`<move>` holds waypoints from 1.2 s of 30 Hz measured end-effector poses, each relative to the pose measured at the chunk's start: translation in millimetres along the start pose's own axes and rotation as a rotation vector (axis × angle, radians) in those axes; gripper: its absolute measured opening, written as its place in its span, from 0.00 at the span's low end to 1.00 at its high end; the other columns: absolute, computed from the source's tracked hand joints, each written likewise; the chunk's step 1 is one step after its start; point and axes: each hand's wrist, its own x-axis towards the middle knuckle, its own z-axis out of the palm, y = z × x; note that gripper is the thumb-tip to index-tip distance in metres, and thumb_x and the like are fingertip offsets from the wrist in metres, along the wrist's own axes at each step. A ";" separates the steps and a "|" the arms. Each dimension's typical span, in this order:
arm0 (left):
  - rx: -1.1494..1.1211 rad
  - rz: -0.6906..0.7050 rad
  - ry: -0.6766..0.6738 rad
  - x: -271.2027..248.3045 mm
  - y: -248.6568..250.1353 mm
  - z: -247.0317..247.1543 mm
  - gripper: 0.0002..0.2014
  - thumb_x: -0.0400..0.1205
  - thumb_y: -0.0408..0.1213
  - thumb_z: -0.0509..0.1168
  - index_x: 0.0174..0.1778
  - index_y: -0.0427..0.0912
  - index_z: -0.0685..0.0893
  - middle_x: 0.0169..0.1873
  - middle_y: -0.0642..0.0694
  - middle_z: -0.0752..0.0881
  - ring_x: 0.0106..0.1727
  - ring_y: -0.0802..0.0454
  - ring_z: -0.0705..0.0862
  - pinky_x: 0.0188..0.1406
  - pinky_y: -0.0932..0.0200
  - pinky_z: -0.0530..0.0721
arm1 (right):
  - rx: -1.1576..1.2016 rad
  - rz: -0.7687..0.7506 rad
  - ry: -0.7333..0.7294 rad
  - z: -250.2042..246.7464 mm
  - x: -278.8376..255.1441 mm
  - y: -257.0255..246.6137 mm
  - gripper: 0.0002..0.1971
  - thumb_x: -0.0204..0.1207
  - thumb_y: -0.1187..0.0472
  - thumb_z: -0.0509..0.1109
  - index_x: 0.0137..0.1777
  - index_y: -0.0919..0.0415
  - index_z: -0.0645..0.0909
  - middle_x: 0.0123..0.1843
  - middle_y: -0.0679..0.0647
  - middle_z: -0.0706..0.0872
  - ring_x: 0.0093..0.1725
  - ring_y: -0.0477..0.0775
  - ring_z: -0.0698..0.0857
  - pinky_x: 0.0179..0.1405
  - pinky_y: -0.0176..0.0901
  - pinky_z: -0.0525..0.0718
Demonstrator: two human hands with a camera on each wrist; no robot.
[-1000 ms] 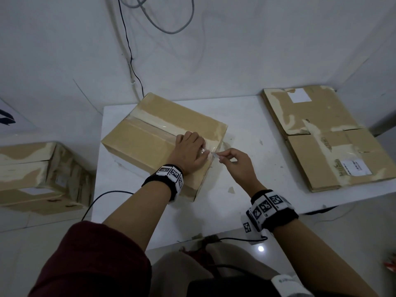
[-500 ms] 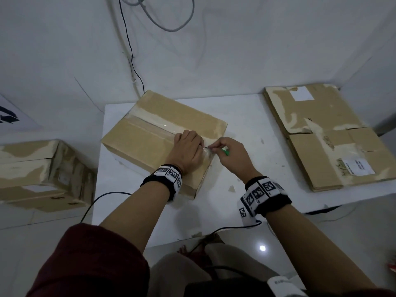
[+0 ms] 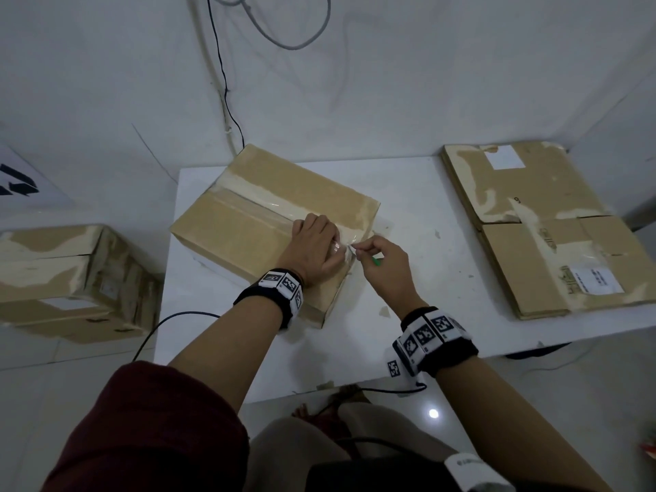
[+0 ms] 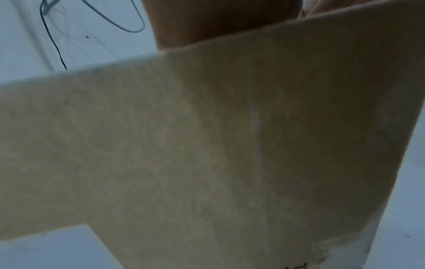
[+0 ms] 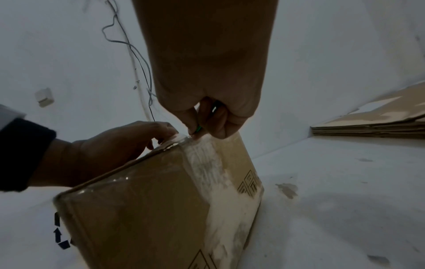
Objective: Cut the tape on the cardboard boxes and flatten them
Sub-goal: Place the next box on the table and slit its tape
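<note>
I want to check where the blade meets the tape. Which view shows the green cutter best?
The right wrist view: the green cutter, pinched by the right hand, meets the tape at the box's top edge. The head view shows only a green tip. The left wrist view shows only cardboard.

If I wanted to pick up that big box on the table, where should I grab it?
Probably by its two long sides, one hand on each, coming down from above. The box lies flat on the white table, and its top is wide and covered in slippery tape, so the plain cardboard sides likely offer the best hold. The left hand already rests on top of it.
</note>
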 end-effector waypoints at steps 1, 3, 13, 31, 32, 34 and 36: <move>0.001 -0.002 -0.005 -0.1 0.3 0.0 0.19 0.76 0.53 0.53 0.42 0.40 0.78 0.40 0.44 0.77 0.46 0.47 0.70 0.46 0.54 0.58 | 0.010 0.002 -0.002 0.3 -2.8 0.6 0.05 0.79 0.68 0.71 0.46 0.59 0.87 0.42 0.42 0.87 0.43 0.34 0.83 0.41 0.22 0.78; 0.003 0.006 -0.011 -1.9 2.5 -0.3 0.19 0.76 0.53 0.53 0.41 0.40 0.78 0.39 0.44 0.77 0.46 0.46 0.71 0.46 0.53 0.59 | 0.022 0.009 -0.005 -1.7 -9.9 4.0 0.06 0.79 0.67 0.71 0.45 0.56 0.86 0.43 0.42 0.88 0.43 0.35 0.83 0.42 0.23 0.80; 0.040 0.056 -0.020 -3.6 4.9 -1.8 0.17 0.76 0.53 0.54 0.40 0.42 0.75 0.39 0.47 0.72 0.45 0.48 0.68 0.45 0.56 0.55 | 0.019 -0.018 0.039 -0.2 -23.7 7.5 0.08 0.79 0.68 0.71 0.43 0.53 0.84 0.43 0.40 0.87 0.44 0.36 0.83 0.42 0.25 0.80; 0.061 0.051 -0.079 5.1 6.5 3.9 0.17 0.74 0.55 0.53 0.36 0.43 0.74 0.37 0.52 0.67 0.45 0.45 0.73 0.45 0.56 0.56 | 0.061 0.163 0.088 4.0 -25.7 6.9 0.03 0.79 0.68 0.70 0.46 0.61 0.85 0.44 0.52 0.88 0.45 0.46 0.85 0.41 0.20 0.76; 0.067 0.049 -0.085 5.7 6.7 3.8 0.18 0.74 0.55 0.53 0.36 0.43 0.75 0.37 0.52 0.68 0.46 0.45 0.73 0.45 0.55 0.56 | 0.061 0.175 0.093 3.7 -26.6 8.3 0.03 0.79 0.67 0.71 0.46 0.61 0.85 0.44 0.54 0.89 0.46 0.48 0.85 0.42 0.22 0.78; 0.071 0.042 -0.090 6.9 6.6 3.7 0.19 0.74 0.55 0.52 0.36 0.42 0.76 0.36 0.50 0.69 0.46 0.44 0.74 0.45 0.53 0.57 | 0.062 0.186 0.100 3.6 -26.4 10.8 0.03 0.79 0.67 0.71 0.46 0.63 0.86 0.45 0.56 0.89 0.45 0.49 0.85 0.42 0.23 0.78; 0.074 0.040 -0.086 8.4 7.3 4.4 0.19 0.74 0.55 0.53 0.35 0.42 0.76 0.36 0.48 0.72 0.45 0.44 0.74 0.45 0.52 0.58 | 0.072 0.199 0.096 3.8 -25.5 9.9 0.03 0.79 0.67 0.70 0.47 0.64 0.86 0.45 0.56 0.89 0.43 0.47 0.83 0.42 0.28 0.79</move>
